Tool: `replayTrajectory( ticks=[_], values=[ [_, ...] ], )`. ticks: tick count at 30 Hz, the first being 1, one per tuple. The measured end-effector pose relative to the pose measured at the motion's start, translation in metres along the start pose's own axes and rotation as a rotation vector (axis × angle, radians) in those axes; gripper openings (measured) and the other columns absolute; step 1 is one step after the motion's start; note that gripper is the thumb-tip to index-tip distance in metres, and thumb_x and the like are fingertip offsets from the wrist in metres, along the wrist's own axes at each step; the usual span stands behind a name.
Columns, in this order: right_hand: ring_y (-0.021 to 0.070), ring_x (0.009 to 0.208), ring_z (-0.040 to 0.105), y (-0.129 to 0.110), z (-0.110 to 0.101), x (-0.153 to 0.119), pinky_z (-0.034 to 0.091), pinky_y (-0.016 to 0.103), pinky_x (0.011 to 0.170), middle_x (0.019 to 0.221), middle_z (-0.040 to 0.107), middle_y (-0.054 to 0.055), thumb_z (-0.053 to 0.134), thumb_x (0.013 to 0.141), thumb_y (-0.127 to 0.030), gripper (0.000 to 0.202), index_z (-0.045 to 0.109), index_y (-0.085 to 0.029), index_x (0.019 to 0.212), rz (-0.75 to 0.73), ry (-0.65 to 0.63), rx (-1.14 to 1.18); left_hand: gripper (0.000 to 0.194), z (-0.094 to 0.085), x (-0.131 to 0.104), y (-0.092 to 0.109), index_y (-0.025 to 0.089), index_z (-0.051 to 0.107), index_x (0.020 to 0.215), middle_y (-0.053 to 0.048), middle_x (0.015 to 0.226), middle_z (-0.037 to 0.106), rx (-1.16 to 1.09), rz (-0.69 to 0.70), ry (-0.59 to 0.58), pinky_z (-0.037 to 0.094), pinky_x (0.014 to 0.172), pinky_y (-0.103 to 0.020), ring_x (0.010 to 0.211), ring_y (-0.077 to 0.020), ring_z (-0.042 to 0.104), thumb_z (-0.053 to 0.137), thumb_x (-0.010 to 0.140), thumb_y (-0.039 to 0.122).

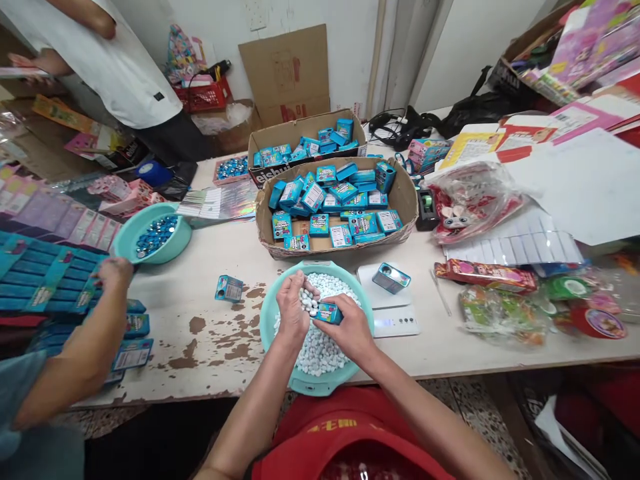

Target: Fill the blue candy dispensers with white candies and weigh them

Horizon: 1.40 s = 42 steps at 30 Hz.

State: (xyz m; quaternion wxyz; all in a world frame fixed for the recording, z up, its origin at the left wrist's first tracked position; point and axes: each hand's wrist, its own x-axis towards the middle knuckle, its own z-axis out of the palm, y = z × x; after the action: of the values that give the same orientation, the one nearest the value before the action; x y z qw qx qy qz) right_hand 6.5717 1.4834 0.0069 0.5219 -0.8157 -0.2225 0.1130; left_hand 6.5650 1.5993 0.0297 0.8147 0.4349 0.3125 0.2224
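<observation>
My left hand (295, 303) is cupped around several white candies (309, 301), above a turquoise basin (267, 320) filled with more of the same candies (320, 353). Close beside it, my right hand (350, 327) grips a small blue candy box (327, 313) tilted toward the candies; its opening is hard to make out. Right of the basin, another blue box (391, 278) rests on a white digital scale (395, 321). One more blue box (229, 288) stands on the table to the left of the basin.
Behind the basin, two cardboard boxes (263, 230) hold many blue boxes. At left, a co-worker's hand (116, 270) is by a turquoise bowl (185, 240) of shiny blue pieces, near stacked blue packs (45, 273). Bagged goods (500, 313) crowd the right side. Another person (135, 80) stands behind.
</observation>
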Motion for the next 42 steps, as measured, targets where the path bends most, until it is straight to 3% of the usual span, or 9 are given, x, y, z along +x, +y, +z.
replayTrajectory(
  ticks=[6,12,25,30,33,35,37,39,42],
  values=[
    [0.0235,0.090,0.058,0.002,0.003,0.001,0.045,0.037,0.080,0.089,0.063,0.003,0.074,0.066,-0.022,0.027,0.063,-0.023,0.091,0.003,0.016,0.053,0.033,0.000,-0.001,0.002,0.016,0.048,0.060,0.005,0.051,0.049,0.019,0.046,0.020,0.041,0.051,-0.022,0.049,-0.0092,0.053,0.068,0.071,0.040],
    [0.0230,0.089,0.057,0.001,0.002,0.002,0.045,0.037,0.080,0.089,0.062,0.003,0.075,0.065,-0.020,0.028,0.064,-0.022,0.090,0.039,0.006,0.087,0.025,0.002,-0.003,0.003,0.016,0.054,0.074,0.005,0.049,0.050,0.050,0.041,-0.012,0.041,0.049,-0.021,0.047,-0.0103,0.054,0.064,0.075,0.039],
    [0.0229,0.090,0.059,0.006,0.000,-0.001,0.046,0.038,0.082,0.091,0.063,0.003,0.077,0.063,-0.020,0.030,0.065,-0.022,0.090,0.052,0.052,0.198,0.024,0.008,-0.010,-0.001,0.016,0.055,0.080,0.004,0.048,0.051,0.087,0.105,-0.111,0.040,0.045,-0.021,0.043,-0.0105,0.052,0.056,0.080,0.041],
    [0.0218,0.091,0.058,0.005,-0.008,-0.002,0.046,0.038,0.083,0.093,0.063,0.003,0.076,0.065,-0.020,0.032,0.065,-0.024,0.094,0.031,0.064,0.232,0.022,0.013,-0.021,0.006,0.018,0.055,0.082,0.004,0.049,0.052,0.073,0.118,-0.198,0.047,0.054,-0.027,0.041,-0.0107,0.051,0.054,0.081,0.040],
    [0.0212,0.090,0.059,0.009,-0.014,-0.007,0.047,0.037,0.082,0.091,0.063,0.003,0.078,0.064,-0.024,0.031,0.066,-0.025,0.093,0.016,0.085,0.258,0.026,0.008,-0.013,0.008,0.019,0.054,0.084,0.004,0.053,0.052,0.041,0.188,-0.188,0.050,0.061,-0.030,0.046,-0.0114,0.053,0.047,0.084,0.044],
    [0.0210,0.089,0.060,0.014,-0.020,-0.012,0.048,0.036,0.081,0.091,0.062,0.003,0.078,0.064,-0.026,0.031,0.066,-0.024,0.093,0.024,0.087,0.272,0.029,-0.002,0.006,-0.001,0.019,0.054,0.085,0.003,0.058,0.053,0.155,0.250,-0.124,0.050,0.063,-0.031,0.052,-0.0125,0.054,0.043,0.086,0.047],
    [0.0206,0.089,0.061,0.019,-0.026,-0.020,0.049,0.035,0.080,0.092,0.062,0.003,0.079,0.064,-0.027,0.031,0.067,-0.024,0.093,0.037,0.084,0.292,0.030,-0.015,0.032,-0.020,0.018,0.055,0.085,-0.001,0.067,0.057,0.505,0.297,-0.090,0.050,0.067,-0.032,0.063,-0.0150,0.058,0.042,0.086,0.046],
    [0.0203,0.089,0.061,0.022,-0.034,-0.028,0.050,0.033,0.079,0.093,0.062,0.004,0.078,0.065,-0.028,0.031,0.067,-0.024,0.093,0.050,0.094,0.304,0.027,-0.026,0.057,-0.045,0.017,0.058,0.082,-0.005,0.080,0.061,0.942,0.319,-0.183,0.048,0.079,-0.036,0.080,-0.0190,0.060,0.044,0.084,0.041],
    [0.0205,0.089,0.061,0.025,-0.043,-0.038,0.050,0.034,0.079,0.093,0.063,0.004,0.078,0.065,-0.031,0.032,0.067,-0.024,0.094,0.093,0.118,0.292,0.020,-0.030,0.074,-0.082,0.018,0.063,0.082,-0.007,0.095,0.062,1.169,0.327,-0.326,0.038,0.096,-0.041,0.099,-0.0234,0.055,0.053,0.080,0.035]
  ],
)
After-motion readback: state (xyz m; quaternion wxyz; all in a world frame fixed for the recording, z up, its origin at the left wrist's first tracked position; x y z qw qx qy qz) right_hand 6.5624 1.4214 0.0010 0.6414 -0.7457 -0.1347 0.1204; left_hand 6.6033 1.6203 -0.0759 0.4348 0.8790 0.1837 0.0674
